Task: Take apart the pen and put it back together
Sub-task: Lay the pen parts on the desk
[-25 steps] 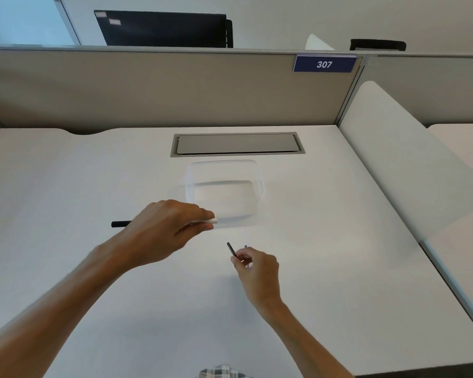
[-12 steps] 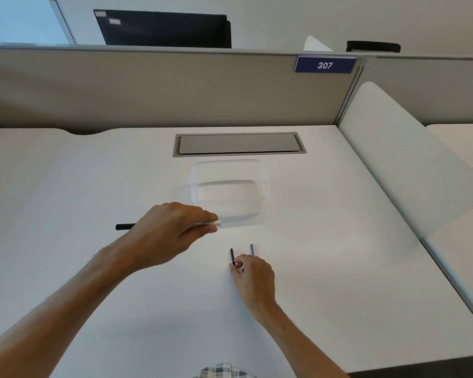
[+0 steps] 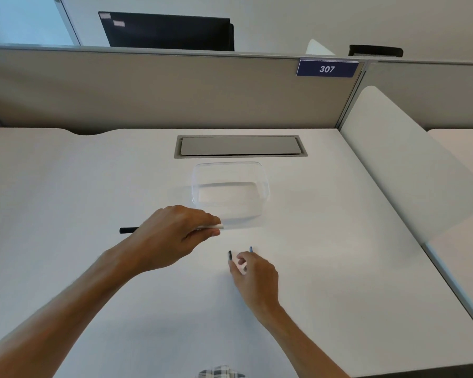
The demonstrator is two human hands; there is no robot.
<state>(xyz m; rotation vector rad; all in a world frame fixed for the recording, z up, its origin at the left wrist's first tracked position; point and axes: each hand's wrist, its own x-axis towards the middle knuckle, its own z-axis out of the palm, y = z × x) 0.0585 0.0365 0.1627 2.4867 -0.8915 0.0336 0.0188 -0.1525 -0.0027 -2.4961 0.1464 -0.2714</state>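
Observation:
My left hand (image 3: 175, 236) grips the pen body (image 3: 129, 230) and holds it level just above the white desk (image 3: 325, 268). Its black end sticks out to the left and its white end (image 3: 216, 227) pokes out past my fingertips to the right. Lower and to the right, my right hand (image 3: 254, 276) rests on the desk with thumb and forefinger curled close together. A short dark pen part (image 3: 230, 255) lies at the thumb tip, and a short bluish pen part (image 3: 251, 249) lies at the forefinger. Whether the fingers still pinch either part is hidden.
A clear plastic tray (image 3: 264, 184) stands just beyond my left hand. Behind it a grey cable flap (image 3: 241, 145) is set into the desk. A beige partition (image 3: 148, 91) closes the back, and a white divider panel (image 3: 402, 165) borders the right side.
My right hand came down from holding the dark part raised; that part and the bluish one now lie on the desk at its fingertips. My left hand has barely moved.

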